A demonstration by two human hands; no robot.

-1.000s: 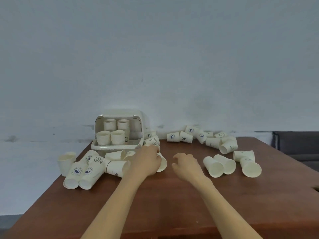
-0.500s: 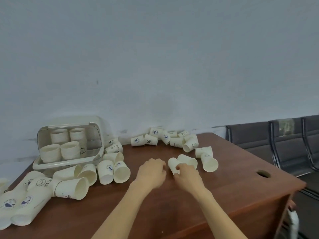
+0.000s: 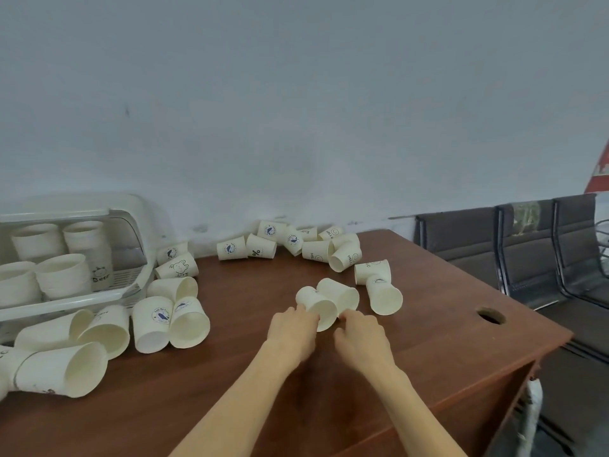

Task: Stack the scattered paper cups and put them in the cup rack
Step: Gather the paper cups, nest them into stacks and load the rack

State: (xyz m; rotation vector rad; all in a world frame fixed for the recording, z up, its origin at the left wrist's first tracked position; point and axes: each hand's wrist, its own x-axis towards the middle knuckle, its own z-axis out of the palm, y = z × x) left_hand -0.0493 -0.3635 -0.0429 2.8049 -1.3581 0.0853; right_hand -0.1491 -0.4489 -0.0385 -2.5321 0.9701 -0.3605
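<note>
Both hands are at the middle of the brown wooden table, closing in on a pair of paper cups lying on their sides. The left hand touches the nearer cup at its open rim, fingers curled against it, though I can't tell whether they actually clamp it. The right hand sits just beside it, fingertips at the rim of that cup and of the second cup lying against it; its grip is hidden behind the knuckles, so I can't call it either.

Just right of the pair, two more cups lie tipped over, touching each other. Along the wall a loose cluster of printed cups sprawls on its sides, some marked with a blue emblem, some with "HELLO".

Over on the left stands the white plastic cup rack, its clear lid up, with four stacks of cups upright inside. In front of it lies a heap of fallen cups, mouths facing this way, and a nested stack lies at the near left edge.

A round cable hole is cut in the table's right end, and dark waiting-room chairs line the wall beyond
</note>
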